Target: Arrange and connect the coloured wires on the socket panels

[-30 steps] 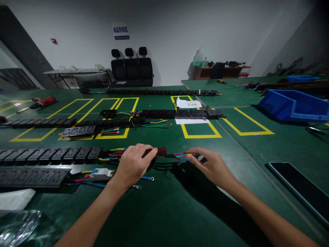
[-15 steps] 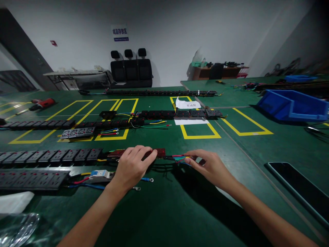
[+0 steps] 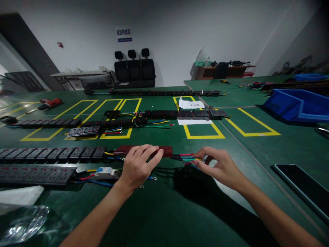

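Note:
My left hand [image 3: 141, 165] is wrapped over a dark red strip module [image 3: 167, 150], which lies to the right of a long black socket strip [image 3: 64, 154]. Out of the module's right end runs a bundle of coloured wires [image 3: 187, 158]. The thumb and fingers of my right hand [image 3: 218, 165] pinch the ends of these wires. A second black socket strip [image 3: 48, 175] lies nearer, with a white and blue breaker [image 3: 106, 172] at its right end, partly behind my left wrist. Ring terminals [image 3: 153, 178] show just below my left hand.
Further back lie more black strips [image 3: 164, 92] and paper sheets [image 3: 191, 104]. A blue bin [image 3: 295, 106] and a phone [image 3: 303, 188] are on the right. Clear plastic [image 3: 25, 223] lies at the near left, a red power tool [image 3: 51, 103] at the back left.
The whole view has shifted, so the table's contents appear slightly further right. Both hands keep their holds on the red module and the wires.

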Tool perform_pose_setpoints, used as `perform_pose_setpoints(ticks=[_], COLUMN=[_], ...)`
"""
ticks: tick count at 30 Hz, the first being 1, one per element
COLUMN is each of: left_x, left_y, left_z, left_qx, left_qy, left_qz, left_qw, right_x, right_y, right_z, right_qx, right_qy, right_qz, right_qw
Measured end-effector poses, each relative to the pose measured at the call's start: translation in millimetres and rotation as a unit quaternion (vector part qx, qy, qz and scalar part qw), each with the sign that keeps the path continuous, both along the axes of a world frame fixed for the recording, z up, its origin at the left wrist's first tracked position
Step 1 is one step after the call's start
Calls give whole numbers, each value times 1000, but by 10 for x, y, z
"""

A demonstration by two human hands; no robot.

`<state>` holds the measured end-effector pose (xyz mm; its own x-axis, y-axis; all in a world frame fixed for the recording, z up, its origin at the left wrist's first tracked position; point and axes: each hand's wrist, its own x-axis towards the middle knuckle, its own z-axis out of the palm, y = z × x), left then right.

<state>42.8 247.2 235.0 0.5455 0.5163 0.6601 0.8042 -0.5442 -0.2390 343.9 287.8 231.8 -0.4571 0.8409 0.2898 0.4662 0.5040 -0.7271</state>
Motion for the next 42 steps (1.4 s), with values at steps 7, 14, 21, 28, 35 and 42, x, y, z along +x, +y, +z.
perform_pose_setpoints(ticks=[7, 14, 21, 28, 35, 42], left_x=[18, -86, -164, -120, -84, -71], left_y=[-53, -29, 69, 89, 88, 77], left_z=[83, 88, 2, -71, -104, -105], left_qx=[-51, -171, -267, -258, -261, -261], left_qy=[31, 35, 1, -21, -26, -8], left_qz=[66, 97, 105, 79, 73, 73], left_qw=[996, 980, 958, 963, 962, 962], right_x=[-69, -194, -185, -161, -169, -158], right_y=[47, 59, 95, 110, 67, 13], right_z=[-117, -212, -349, -344, -345, -316], right_qx=[-2, -10, 16, 51, 85, 102], right_qy=[-47, -55, -108, -110, -83, -71], right_qz=[17, 12, -29, -49, -64, -26], right_qw=[999, 998, 994, 991, 991, 992])
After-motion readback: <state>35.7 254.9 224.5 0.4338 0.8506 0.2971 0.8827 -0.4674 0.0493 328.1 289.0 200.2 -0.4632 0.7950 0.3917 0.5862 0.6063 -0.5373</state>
